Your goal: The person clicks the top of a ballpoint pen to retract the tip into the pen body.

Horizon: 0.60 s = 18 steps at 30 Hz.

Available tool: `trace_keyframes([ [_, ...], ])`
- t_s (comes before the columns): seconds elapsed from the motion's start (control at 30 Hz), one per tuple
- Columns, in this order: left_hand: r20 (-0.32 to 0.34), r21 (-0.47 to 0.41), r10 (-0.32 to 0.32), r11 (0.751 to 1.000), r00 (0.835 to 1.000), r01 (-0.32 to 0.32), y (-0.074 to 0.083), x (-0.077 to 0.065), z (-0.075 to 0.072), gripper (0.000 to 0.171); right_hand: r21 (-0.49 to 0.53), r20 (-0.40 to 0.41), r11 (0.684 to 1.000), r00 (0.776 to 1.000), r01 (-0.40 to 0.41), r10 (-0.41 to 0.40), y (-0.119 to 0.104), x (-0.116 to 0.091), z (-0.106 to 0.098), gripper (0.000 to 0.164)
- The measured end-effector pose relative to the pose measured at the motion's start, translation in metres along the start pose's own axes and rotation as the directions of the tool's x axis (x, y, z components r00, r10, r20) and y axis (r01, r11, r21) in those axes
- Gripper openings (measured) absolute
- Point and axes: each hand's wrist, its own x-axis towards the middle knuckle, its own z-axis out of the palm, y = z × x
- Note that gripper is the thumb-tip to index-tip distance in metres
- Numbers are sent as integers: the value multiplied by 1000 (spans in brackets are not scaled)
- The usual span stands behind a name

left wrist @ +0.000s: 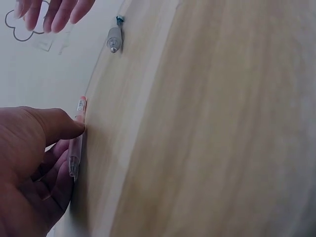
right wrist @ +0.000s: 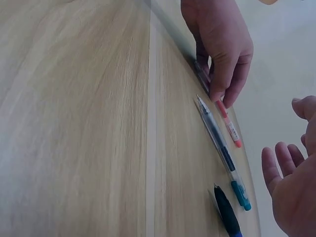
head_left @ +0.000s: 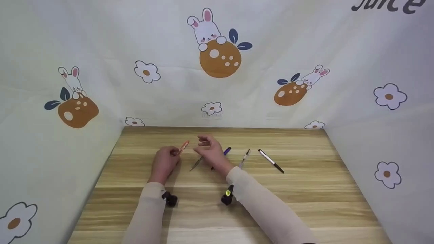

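Note:
My left hand pinches a clear gel pen with a red-orange end between thumb and fingers, at the left of the table; in the right wrist view the red pen lies on or just above the wood. The right hand hovers to its right, fingers loosely bent and holding nothing. Beneath that hand lies a clear pen with a teal end, its tip toward me. A blue pen with a dark grip is beside it, partly covered by the right hand in the head view.
Farther right on the wooden table lie a slim clear pen with dark parts and a white pen with black ends. A printed cloth with rabbits and flowers walls the back and both sides.

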Motion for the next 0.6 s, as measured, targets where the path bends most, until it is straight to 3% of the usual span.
trace_keyframes([
  [0.33, -19, -34, -5, 999, 1000, 4, 2, -1, -2, 23, -49, 29, 999, 1000, 0, 1, 2, -3, -17, 54],
  [0.6, -26, -58, 25, 998, 999, -26, 13, -4, -2, 21, -90, 16, 996, 1000, 15, -14, 1, -6, -31, 55],
])
